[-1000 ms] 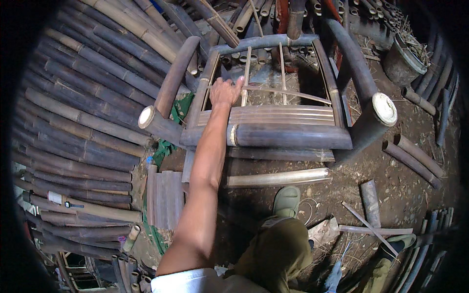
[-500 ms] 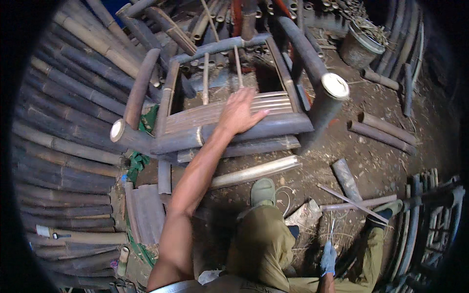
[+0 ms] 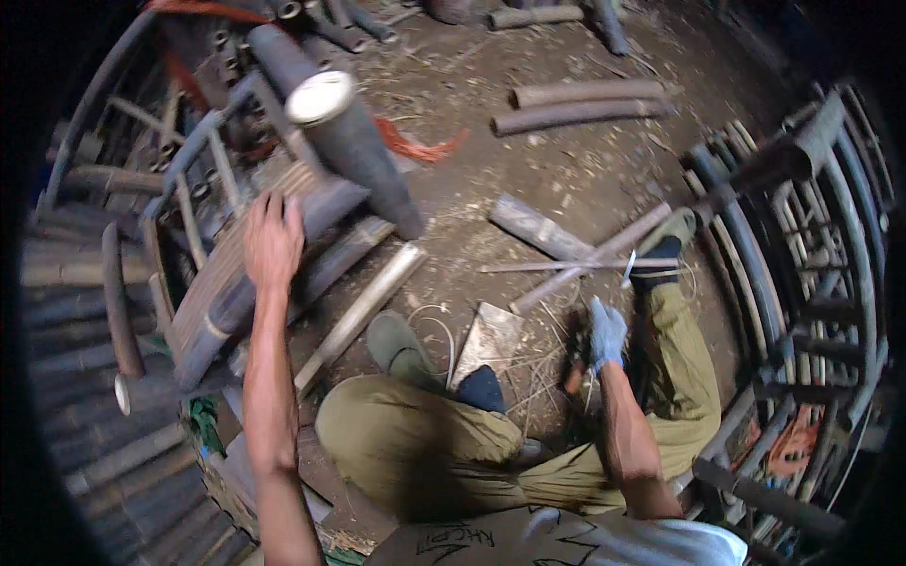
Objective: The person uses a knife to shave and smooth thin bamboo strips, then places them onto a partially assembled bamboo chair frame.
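Observation:
My bare left hand (image 3: 274, 243) lies open, fingers stretched, over the bamboo slats (image 3: 215, 274) of a chair seat. The dark bamboo chair frame (image 3: 321, 212) has a thick upright post (image 3: 363, 151) with a pale cut end. My right hand (image 3: 606, 336), in a blue-grey glove, is closed low over the ground. What it grips is not clear; a thin bright sliver (image 3: 629, 269) shows just beyond its fingers. Ahead of that hand, a narrow bamboo strip (image 3: 547, 267) crosses a bamboo pole (image 3: 604, 255) beside my right foot.
A short, thick bamboo piece (image 3: 538, 228) and two bamboo lengths (image 3: 585, 106) lie on the dirt floor. A split bamboo piece (image 3: 363, 316) is beside the chair. Bamboo frames (image 3: 802, 245) stand at right; stacked poles (image 3: 104, 491) line the left. Orange cord (image 3: 425, 143) lies beyond the post.
My view has swung right, so the chair now sits further left. My left hand stays on the slats. My right hand has moved forward, closer to the crossed bamboo pieces.

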### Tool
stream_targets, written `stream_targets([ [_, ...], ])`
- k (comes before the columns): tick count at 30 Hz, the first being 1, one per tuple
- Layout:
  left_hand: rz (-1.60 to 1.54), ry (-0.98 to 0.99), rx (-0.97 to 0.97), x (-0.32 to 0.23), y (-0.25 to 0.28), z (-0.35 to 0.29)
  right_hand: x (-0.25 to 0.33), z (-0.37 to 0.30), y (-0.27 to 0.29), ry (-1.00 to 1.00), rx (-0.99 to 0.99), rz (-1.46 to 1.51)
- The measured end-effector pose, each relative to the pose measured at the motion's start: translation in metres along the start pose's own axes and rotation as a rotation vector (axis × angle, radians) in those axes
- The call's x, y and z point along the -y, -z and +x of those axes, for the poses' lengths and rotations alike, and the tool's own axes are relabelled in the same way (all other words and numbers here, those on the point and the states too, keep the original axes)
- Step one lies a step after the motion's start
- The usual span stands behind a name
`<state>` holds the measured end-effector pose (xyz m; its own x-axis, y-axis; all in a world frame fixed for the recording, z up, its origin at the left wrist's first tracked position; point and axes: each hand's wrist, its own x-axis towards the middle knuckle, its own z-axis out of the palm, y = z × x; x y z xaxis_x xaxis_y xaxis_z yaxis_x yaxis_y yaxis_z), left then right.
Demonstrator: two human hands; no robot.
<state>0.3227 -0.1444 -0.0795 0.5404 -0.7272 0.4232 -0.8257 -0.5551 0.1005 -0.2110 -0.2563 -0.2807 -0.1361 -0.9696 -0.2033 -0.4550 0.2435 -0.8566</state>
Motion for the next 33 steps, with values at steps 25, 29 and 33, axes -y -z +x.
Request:
stream_targets([
  [25, -0.482, -0.686, 0.854, -0.274, 0.057, -0.102, 0.201, -0.041, 0.038, 0.198, 0.075, 0.313],
  [29, -0.442, -0.438, 0.860, -0.253, 0.062, -0.114, 0.216, -0.072, 0.045, 0.248, 0.242, 0.318],
  [33, -0.456, -0.338, 0.616, -0.165, 0.079, -0.071, 0.193, -0.094, 0.051, 0.101, 0.441, 0.385],
])
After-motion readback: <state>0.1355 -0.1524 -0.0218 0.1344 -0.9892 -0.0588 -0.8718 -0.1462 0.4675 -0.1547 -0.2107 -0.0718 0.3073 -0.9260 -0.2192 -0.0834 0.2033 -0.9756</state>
